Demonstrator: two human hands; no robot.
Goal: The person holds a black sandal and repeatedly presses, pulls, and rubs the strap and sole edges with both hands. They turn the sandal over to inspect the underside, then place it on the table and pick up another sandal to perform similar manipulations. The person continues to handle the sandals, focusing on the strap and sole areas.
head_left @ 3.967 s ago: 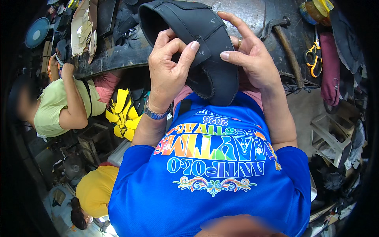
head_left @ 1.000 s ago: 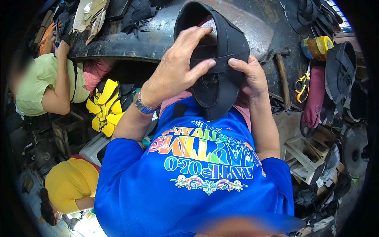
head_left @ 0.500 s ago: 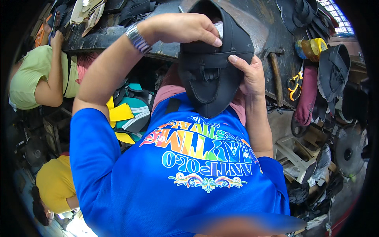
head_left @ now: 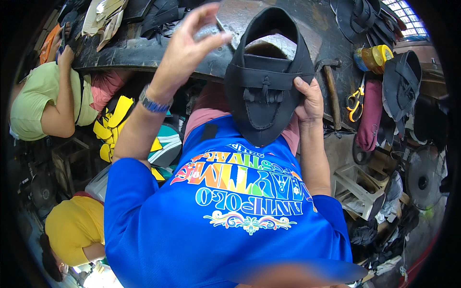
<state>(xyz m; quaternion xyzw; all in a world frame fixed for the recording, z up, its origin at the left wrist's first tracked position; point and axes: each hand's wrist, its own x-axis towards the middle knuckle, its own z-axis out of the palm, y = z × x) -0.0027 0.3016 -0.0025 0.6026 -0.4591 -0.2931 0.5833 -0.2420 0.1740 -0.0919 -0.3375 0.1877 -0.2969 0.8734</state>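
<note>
Black shoe upper (head_left: 267,86) upright above the lap, gripped at its right edge by the right hand (head_left: 307,101). Left hand (head_left: 188,48) raised beside it, fingers spread, empty. Beyond, dark surface (head_left: 144,48); hammer (head_left: 330,91), scissors (head_left: 355,103) right.

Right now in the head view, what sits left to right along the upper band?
Person in green shirt → left hand → black shoe upper → right hand → hammer → yellow-handled scissors → second black shoe upper.
</note>
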